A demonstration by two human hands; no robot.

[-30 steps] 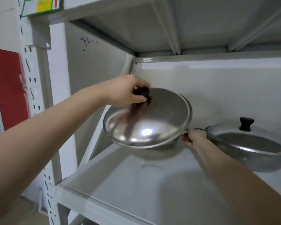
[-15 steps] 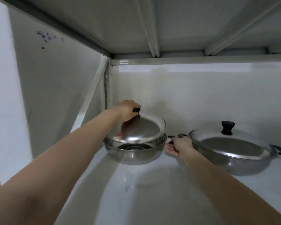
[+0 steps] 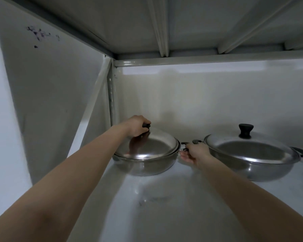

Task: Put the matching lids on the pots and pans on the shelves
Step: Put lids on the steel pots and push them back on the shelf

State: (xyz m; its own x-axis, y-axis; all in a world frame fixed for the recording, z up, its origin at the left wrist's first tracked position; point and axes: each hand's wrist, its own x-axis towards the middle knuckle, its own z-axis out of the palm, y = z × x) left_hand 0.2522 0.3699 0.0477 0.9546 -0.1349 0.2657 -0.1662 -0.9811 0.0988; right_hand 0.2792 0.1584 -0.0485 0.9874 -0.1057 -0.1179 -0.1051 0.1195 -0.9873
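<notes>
Reaching into the shelf [image 3: 164, 206], my left hand [image 3: 136, 125] was clamped on the black knob [image 3: 146, 126] of a lid [image 3: 154, 147] resting on the left pan [image 3: 147, 165]. My right hand [image 3: 195, 153] gripped that pan's side handle [image 3: 184, 145]. A second lidded pan [image 3: 252, 163] sat just right.

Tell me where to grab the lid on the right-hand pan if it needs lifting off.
Take the black knob at the top of the lid, coming straight down from above. It stands upright and clear at the dome's peak, while the lid's rim sits flush on the pan, leaving no edge to pinch.
</notes>
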